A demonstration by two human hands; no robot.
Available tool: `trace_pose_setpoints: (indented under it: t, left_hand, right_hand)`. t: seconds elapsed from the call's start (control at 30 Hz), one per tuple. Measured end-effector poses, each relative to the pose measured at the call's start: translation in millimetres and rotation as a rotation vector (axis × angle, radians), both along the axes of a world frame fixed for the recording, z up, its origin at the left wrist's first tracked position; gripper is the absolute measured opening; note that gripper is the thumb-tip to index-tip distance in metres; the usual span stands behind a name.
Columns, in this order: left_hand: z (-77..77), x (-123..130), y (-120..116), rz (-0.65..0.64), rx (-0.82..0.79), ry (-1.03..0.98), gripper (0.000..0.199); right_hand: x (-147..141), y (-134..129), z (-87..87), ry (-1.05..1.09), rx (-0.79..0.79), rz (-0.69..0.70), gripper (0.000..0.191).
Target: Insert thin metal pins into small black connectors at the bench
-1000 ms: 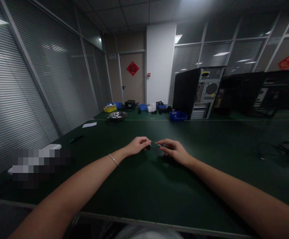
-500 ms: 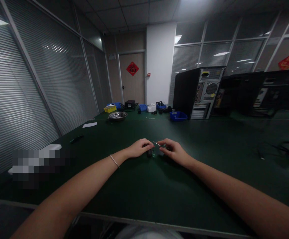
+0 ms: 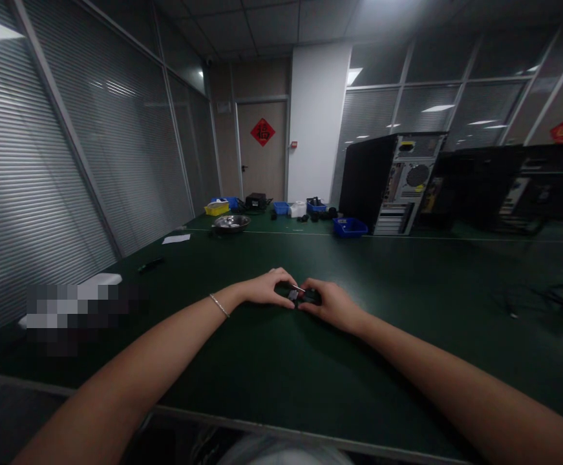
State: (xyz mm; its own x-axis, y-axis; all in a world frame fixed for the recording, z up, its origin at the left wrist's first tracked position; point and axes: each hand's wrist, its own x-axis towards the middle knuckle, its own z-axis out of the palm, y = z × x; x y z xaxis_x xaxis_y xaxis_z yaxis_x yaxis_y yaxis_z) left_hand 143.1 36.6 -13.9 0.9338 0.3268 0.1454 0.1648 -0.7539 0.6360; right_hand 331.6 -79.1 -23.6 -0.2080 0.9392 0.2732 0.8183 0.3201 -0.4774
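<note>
Left hand [image 3: 274,289] curls around a small dark part [image 3: 293,296]; right hand [image 3: 328,302], at its three o'clock, pinches a thin metallic tool [image 3: 298,289].

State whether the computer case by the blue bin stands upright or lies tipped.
Upright: the computer case stands on the green table, its rear panel taller than wide.

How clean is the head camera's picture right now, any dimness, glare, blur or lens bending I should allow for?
Head view: dim overall; pale reflections on the slatted grey blinds; soft sheen on the dark green tabletop; the small dark object between left hand and right hand too murky to identify; blocky pixelation at left; forearms look stretched towards the edges.
</note>
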Motion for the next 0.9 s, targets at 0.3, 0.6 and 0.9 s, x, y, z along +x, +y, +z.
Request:
trace_pose_setpoints:
  t: [0.3, 0.6, 0.9]
  left_hand:
    - [-3.9, 7, -1, 0.033, -0.549, -0.229, 0.051]
    - [-8.3, 20, -23, 0.015, -0.747, -0.275, 0.056]
    - [-13.0, 24, -21, 0.033, -0.758, -0.370, 0.054]
  right_hand:
    - [6, -1, 1.9, 0.183, 0.071, -0.030, 0.025]
    - [-1, -10, 12.0, 0.345, 0.225, -0.015, 0.024]
    - [0, -9, 7.4, 0.267, 0.297, -0.032, 0.020]
